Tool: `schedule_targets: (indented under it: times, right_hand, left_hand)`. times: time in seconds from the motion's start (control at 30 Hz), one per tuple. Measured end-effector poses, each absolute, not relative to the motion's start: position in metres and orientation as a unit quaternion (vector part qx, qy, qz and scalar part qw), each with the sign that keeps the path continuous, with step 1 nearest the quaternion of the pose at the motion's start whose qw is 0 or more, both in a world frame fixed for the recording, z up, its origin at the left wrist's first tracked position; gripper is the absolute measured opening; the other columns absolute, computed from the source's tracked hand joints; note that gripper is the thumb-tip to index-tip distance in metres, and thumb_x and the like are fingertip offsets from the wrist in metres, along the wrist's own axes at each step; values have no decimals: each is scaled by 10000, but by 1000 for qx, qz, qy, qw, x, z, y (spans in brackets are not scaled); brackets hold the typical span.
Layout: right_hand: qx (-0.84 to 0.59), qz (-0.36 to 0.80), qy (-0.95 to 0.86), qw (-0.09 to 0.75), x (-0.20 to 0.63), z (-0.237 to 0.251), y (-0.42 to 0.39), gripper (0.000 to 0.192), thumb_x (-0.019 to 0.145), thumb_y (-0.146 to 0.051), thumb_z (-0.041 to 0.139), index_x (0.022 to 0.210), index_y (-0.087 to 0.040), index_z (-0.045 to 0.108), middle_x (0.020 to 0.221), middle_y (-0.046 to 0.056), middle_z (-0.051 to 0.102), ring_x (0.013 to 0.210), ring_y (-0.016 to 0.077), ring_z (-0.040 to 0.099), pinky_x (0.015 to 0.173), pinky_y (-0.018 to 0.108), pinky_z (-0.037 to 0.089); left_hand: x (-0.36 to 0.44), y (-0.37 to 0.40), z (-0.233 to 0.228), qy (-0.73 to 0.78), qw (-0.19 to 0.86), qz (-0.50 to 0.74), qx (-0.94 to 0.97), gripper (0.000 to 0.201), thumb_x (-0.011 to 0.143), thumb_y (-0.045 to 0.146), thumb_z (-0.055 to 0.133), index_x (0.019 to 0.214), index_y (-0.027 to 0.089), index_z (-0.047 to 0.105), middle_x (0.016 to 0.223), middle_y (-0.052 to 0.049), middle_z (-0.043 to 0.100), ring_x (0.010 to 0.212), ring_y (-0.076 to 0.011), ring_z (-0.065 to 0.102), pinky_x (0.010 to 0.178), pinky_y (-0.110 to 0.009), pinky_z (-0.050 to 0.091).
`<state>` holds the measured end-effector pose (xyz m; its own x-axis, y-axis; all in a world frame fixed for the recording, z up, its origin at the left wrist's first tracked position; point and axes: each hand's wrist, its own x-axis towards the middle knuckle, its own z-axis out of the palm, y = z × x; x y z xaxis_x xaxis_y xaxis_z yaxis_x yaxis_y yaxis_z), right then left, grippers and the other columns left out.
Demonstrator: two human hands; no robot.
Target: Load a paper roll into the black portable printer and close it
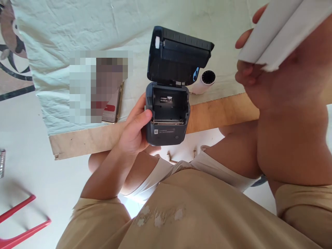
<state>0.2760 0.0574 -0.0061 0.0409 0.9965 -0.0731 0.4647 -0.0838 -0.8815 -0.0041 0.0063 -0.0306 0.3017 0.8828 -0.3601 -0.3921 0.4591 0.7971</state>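
My left hand (136,126) grips a dark portable label printer (168,135) by its left side, thumb on the edge. Its lid (178,57) stands swung up, and no roll lies in the bay inside. High at the right, my right hand (249,74) is closed around white paper (277,38), which looks curled or folded and has a torn lower edge. That paper is apart from the printer. Just behind the printer, a small white roll with a black core (208,77) lies on the cloth.
A phone (110,114), partly blurred out, lies on the pale green cloth (85,27) left of the printer. The table's wooden edge (85,140) runs in front of my body. Red legs, perhaps of a stool (24,228), stand on the floor at lower left.
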Motion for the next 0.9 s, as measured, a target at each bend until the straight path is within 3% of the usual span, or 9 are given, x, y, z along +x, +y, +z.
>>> schedule_targets:
  times: [0.13, 0.27, 0.37, 0.5, 0.6, 0.63, 0.73, 0.83, 0.9]
  right_hand:
    - [-696, 374, -471, 392, 288, -27, 63, 375, 952, -425, 512, 1239, -187, 476, 1103, 76, 584, 673, -37, 373, 566, 174, 244]
    - [-722, 261, -544, 339, 292, -33, 57, 379, 821, -236, 722, 1174, -158, 606, 1191, 77, 586, 948, 2, 511, 738, 149, 403]
    - [-738, 230, -556, 305, 296, -32, 59, 459, 790, -174, 721, 1243, -191, 650, 1325, 47, 603, 1066, 12, 541, 847, 145, 441]
    - [-748, 237, -560, 267, 303, -31, 62, 571, 767, -155, 713, 1327, -231, 631, 1279, 23, 663, 1067, 54, 594, 1060, 272, 540]
    - [-715, 198, -602, 295, 300, -21, 52, 652, 792, -192, 672, 1437, -226, 579, 1442, 15, 609, 1374, 118, 611, 1267, 321, 521]
    - [-694, 173, -622, 319, 296, -17, 46, 610, 823, -198, 635, 1430, -208, 581, 1463, 18, 594, 1418, 108, 602, 1286, 294, 511]
    - [-598, 123, -696, 378, 275, -14, 33, 426, 905, -261, 526, 1315, -185, 616, 1332, 52, 625, 1206, 70, 662, 1050, 240, 573]
    - [-579, 158, -736, 314, 251, -28, 28, 479, 896, -342, 581, 1368, -258, 594, 1411, 66, 534, 1301, 96, 584, 1161, 289, 600]
    - [-600, 181, -731, 271, 238, -40, 30, 492, 884, -334, 596, 1372, -268, 595, 1397, 94, 503, 1227, 98, 561, 1150, 327, 615]
  left_hand:
    - [-2, 8, -30, 413, 747, 429, 296, 445, 942, 518, 640, 1262, 217, 711, 991, -31, 810, 754, -143, 767, 599, -258, 599]
    - [1, 8, -29, 376, 757, 447, 292, 433, 957, 487, 627, 1246, 185, 738, 1035, -31, 844, 845, -150, 811, 695, -255, 677]
    - [3, 8, -26, 389, 752, 449, 285, 396, 976, 472, 620, 1224, 193, 753, 1040, -7, 850, 865, -130, 807, 724, -241, 671]
    - [4, 8, -27, 392, 741, 456, 299, 395, 970, 498, 604, 1181, 209, 771, 998, -5, 848, 774, -146, 774, 599, -281, 608]
    - [4, 8, -28, 394, 742, 455, 295, 397, 957, 478, 603, 1181, 193, 766, 981, -19, 841, 754, -150, 777, 578, -276, 613]
    - [3, 9, -27, 399, 743, 451, 293, 413, 944, 481, 610, 1195, 188, 756, 980, -28, 836, 758, -158, 782, 585, -279, 627]
    - [3, 10, -26, 432, 738, 420, 305, 531, 892, 551, 623, 1271, 188, 702, 982, -71, 819, 776, -218, 794, 593, -335, 657]
    - [3, 11, -26, 459, 725, 412, 306, 584, 855, 582, 650, 1277, 180, 685, 996, -90, 808, 788, -234, 792, 611, -356, 671]
    - [3, 11, -27, 457, 723, 422, 299, 562, 848, 572, 666, 1235, 166, 700, 996, -90, 807, 787, -218, 786, 618, -338, 670]
